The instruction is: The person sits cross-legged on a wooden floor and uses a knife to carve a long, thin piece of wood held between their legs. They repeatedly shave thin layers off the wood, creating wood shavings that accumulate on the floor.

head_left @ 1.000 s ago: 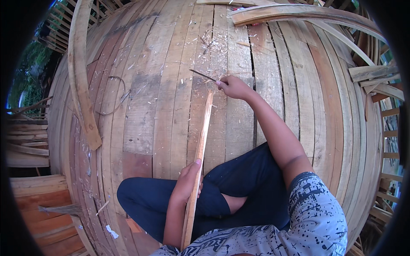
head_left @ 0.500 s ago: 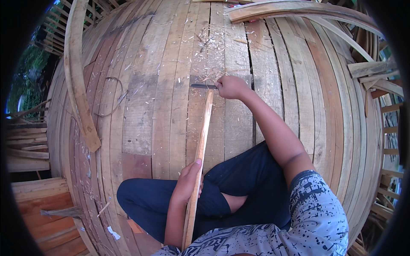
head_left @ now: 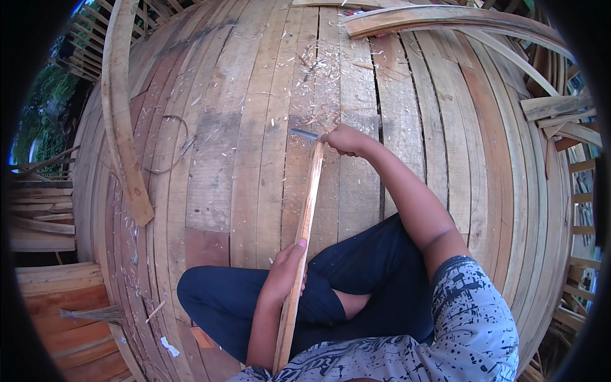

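Note:
A long, narrow strip of pale wood (head_left: 310, 196) runs from beside my body out over the floor. My left hand (head_left: 286, 272) is wrapped round its near part, thumb along the top. At the strip's far end my right hand (head_left: 345, 140) is closed on the handle of a knife (head_left: 304, 134), and that handle is hidden in my fingers. The dark blade points left, just beyond the tip of the strip.
Wood shavings (head_left: 315, 67) lie scattered on the plank floor (head_left: 210, 197) ahead. A long board (head_left: 119, 121) leans at the left, near a loop of cord (head_left: 184, 148). Thick beams (head_left: 433, 18) lie at the far right. A small broom (head_left: 95, 314) sits at the lower left.
My right hand has shifted slightly right and nearer with the knife, whose blade has turned at an angle. My left hand keeps its hold on the wood strip.

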The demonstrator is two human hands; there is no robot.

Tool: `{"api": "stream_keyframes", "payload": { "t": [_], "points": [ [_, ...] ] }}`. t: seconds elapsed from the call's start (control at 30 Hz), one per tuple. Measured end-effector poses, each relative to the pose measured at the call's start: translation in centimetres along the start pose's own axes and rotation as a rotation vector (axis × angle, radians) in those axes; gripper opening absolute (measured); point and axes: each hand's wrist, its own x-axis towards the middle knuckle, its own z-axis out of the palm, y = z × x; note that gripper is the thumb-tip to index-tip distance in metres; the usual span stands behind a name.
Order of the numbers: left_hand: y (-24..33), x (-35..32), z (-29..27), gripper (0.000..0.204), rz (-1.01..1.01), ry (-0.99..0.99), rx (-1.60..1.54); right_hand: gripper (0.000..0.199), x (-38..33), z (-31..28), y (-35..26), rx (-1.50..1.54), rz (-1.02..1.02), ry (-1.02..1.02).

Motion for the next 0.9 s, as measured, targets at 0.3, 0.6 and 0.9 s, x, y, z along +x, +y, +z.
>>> {"api": "stream_keyframes", "payload": {
  "t": [0.3, 0.6, 0.9],
  "points": [
    [0.0, -0.2, 0.0, 0.050, 0.027, -0.039, -0.048, 0.044, -1.1, -1.9, -0.7, 0.729, 0.192, -0.443],
    [0.0, -0.4, -0.2, 0.051, 0.013, -0.016, -0.045, 0.055, -1.7, -3.3, -1.3, 0.448, 0.116, 0.123],
    [-0.2, -0.2, -0.2, 0.050, 0.010, -0.012, -0.065, 0.071, -0.9, -3.1, -0.4, 0.092, 0.041, 0.326]
  ]
}}
